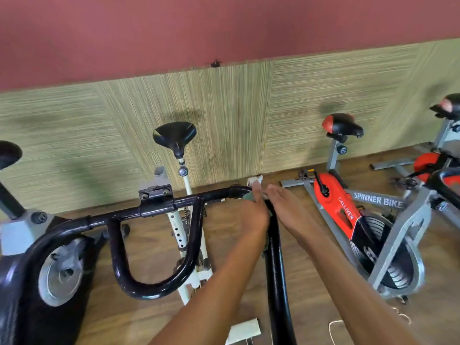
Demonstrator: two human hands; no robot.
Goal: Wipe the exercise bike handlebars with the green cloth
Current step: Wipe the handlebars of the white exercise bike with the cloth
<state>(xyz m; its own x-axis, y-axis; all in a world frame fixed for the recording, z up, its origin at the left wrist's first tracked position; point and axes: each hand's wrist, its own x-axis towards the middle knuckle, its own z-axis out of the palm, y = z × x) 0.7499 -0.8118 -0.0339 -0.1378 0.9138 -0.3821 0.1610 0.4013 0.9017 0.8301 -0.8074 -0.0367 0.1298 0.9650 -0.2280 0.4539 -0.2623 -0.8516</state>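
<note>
The black handlebars (159, 204) run across the middle, with a U-shaped loop (149, 290) below and a right bar (276, 270) coming toward me. My left hand (254, 214) sits on the bend where the crossbar meets that right bar and holds the green cloth (249, 196) against the tube. Only small bits of the cloth show, above my knuckles and under my wrist. My right hand (286, 207) hovers just right of the bar with straight fingers and holds nothing.
A white bike frame with a black saddle (174, 136) stands behind the handlebars. An orange and grey spinner bike (348, 215) is on the right, another one (443, 170) beyond it. A black bike body with a flywheel (59, 272) fills the lower left. Wooden floor, wall behind.
</note>
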